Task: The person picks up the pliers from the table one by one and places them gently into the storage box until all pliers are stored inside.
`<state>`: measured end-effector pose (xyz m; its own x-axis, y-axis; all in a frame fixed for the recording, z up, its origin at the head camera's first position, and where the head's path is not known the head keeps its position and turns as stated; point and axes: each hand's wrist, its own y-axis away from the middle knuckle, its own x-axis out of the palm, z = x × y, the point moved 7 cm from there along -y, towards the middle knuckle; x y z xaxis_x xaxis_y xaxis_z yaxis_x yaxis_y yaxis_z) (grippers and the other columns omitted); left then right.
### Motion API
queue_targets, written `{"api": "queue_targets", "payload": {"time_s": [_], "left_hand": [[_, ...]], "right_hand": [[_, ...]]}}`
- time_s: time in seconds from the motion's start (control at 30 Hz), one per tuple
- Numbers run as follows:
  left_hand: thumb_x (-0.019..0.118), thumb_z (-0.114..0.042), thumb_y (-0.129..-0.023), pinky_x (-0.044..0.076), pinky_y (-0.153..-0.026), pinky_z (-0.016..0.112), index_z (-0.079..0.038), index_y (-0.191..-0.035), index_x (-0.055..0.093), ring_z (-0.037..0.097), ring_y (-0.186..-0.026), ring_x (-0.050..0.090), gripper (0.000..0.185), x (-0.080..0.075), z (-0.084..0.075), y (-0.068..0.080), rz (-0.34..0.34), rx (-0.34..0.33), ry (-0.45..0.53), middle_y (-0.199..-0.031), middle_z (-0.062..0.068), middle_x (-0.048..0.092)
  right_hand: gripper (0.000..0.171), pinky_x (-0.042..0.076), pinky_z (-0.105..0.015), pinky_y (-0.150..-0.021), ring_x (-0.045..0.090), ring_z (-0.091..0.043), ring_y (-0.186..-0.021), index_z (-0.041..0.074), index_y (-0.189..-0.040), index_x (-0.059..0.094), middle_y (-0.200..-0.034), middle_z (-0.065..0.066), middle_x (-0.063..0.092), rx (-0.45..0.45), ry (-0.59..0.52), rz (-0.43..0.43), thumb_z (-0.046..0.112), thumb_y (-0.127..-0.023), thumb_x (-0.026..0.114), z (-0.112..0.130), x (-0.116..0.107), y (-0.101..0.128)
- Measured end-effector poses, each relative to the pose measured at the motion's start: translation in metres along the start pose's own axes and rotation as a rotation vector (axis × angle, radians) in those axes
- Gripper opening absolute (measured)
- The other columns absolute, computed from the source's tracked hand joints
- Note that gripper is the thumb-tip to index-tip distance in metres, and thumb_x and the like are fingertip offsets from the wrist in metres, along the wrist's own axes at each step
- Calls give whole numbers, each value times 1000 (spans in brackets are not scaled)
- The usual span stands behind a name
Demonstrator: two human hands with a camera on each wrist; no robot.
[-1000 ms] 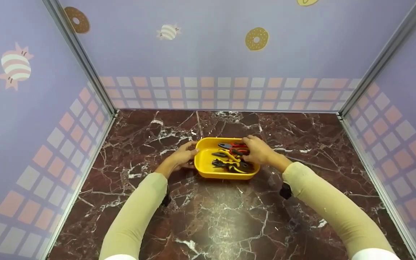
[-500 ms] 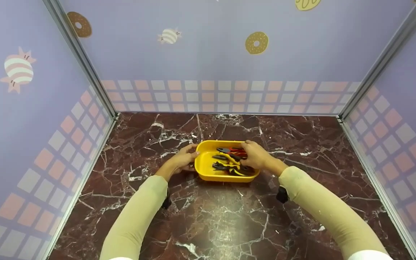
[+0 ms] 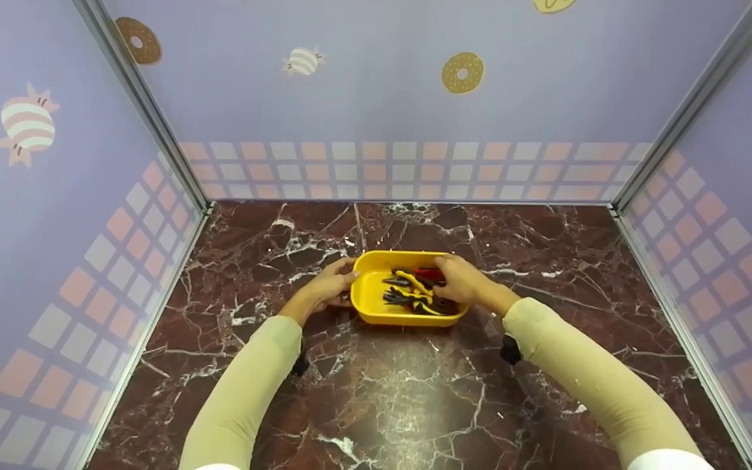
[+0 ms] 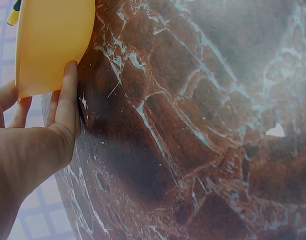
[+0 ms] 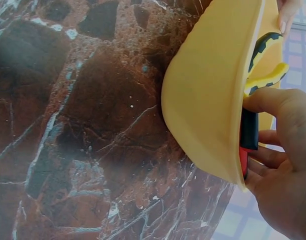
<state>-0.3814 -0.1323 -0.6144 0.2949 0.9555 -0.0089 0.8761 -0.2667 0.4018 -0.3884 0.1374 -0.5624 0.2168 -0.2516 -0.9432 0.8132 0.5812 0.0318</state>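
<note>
A yellow plastic basin (image 3: 371, 294) stands on the dark marbled surface in the head view, with several pliers inside. My left hand (image 3: 324, 287) grips its left end: in the left wrist view the thumb is at the rim and the fingers (image 4: 68, 92) lie along the outer wall. My right hand (image 3: 467, 282) reaches over the right end, thumb and fingers around the handles of the red-and-black pliers (image 5: 249, 131); its fingertips are partly hidden. Yellow-and-black pliers (image 3: 415, 282) lie beside them, and another black-and-yellow pair (image 3: 408, 299) is nearest the front wall.
Dark red marbled tabletop (image 3: 402, 391) surrounds the basin. Lilac panels with pink and white squares (image 3: 376, 173) close in the back and both sides, joined by grey metal corner posts (image 3: 147, 104).
The red pliers have shifted a little inside the basin, and less of their head shows now. My right hand has moved slightly left; the left hand keeps its grip.
</note>
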Motion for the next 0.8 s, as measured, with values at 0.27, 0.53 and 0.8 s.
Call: {"api": "queue_targets", "payload": {"time_s": [0.27, 0.53, 0.8], "left_hand": [[53, -19, -113, 63, -83, 45, -19, -158, 46, 29, -111, 68, 46, -2, -3, 1, -18, 16, -9, -138, 20, 58], [49, -19, -114, 62, -88, 51, -14, -160, 44, 34, -118, 65, 47, -3, -10, 2, -49, 80, -63, -148, 20, 53], [47, -15, -114, 63, -87, 52, -7, -160, 42, 39, -122, 64, 46, -4, -16, 4, -65, 78, -197, -148, 23, 52]], "right_hand": [[51, 48, -55, -109, 58, -43, -126, -6, -133, 61, -134, -26, 60, -49, 55, -8, 21, -94, 78, 7, -9, 6], [47, 52, -56, -101, 62, -42, -116, -4, -130, 61, -125, -24, 64, -72, 53, 16, 20, -94, 77, 15, -22, 12], [57, 49, -57, -107, 59, -43, -126, -1, -142, 57, -139, -25, 60, -81, 53, 88, 25, -96, 77, 28, -31, 26]]}}
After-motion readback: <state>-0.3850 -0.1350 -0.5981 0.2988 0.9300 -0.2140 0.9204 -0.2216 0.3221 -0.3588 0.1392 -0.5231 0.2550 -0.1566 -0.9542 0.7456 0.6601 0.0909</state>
